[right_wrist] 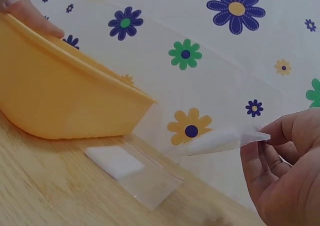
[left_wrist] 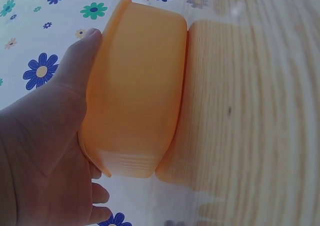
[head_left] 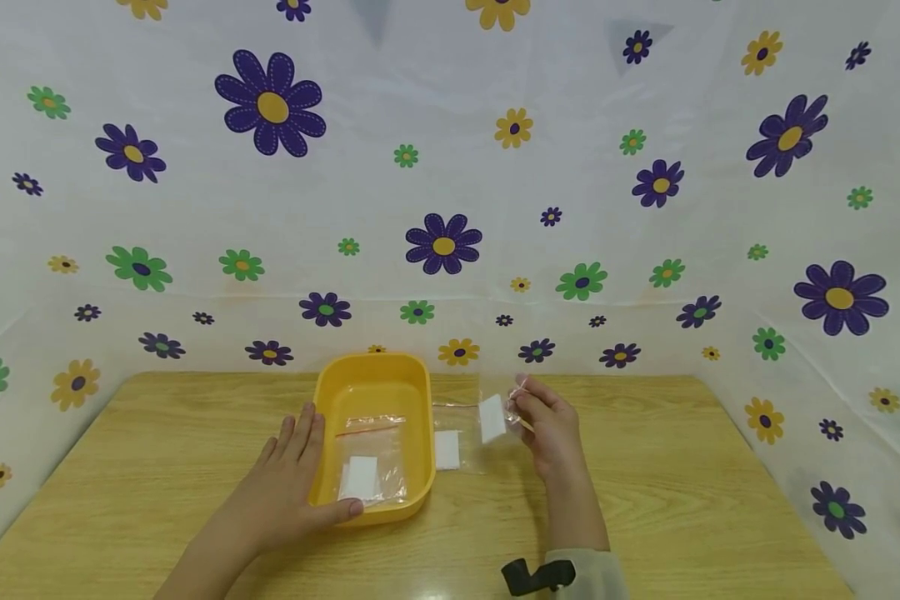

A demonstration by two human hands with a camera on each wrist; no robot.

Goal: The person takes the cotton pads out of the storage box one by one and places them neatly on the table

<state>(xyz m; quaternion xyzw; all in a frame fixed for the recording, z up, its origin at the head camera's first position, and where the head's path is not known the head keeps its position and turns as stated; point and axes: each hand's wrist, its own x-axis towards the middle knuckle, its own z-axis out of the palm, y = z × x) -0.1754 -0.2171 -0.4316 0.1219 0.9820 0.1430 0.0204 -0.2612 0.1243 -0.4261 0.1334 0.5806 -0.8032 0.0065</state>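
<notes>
A yellow plastic bin [head_left: 424,392] stands on the table, with clear zip bags [head_left: 382,454] holding white squares lying inside it. My left hand [head_left: 281,483] rests against the bin's near-left corner, its fingers stretched along the left rim and the thumb on the near rim. To the right of the bin, my right hand [head_left: 553,429] pinches a clear zip bag by its edge, above the table; a white square [head_left: 493,418] shows in it. Another clear zip bag [right_wrist: 155,186] with a white square [right_wrist: 115,161] lies flat on the table beside the bin's right side.
The wooden table [head_left: 667,492] runs back to a white flower-print cloth [head_left: 375,192] that hangs behind and along both sides. A black strap piece [head_left: 537,576] sits at my right wrist, by a pale sleeve [head_left: 588,575].
</notes>
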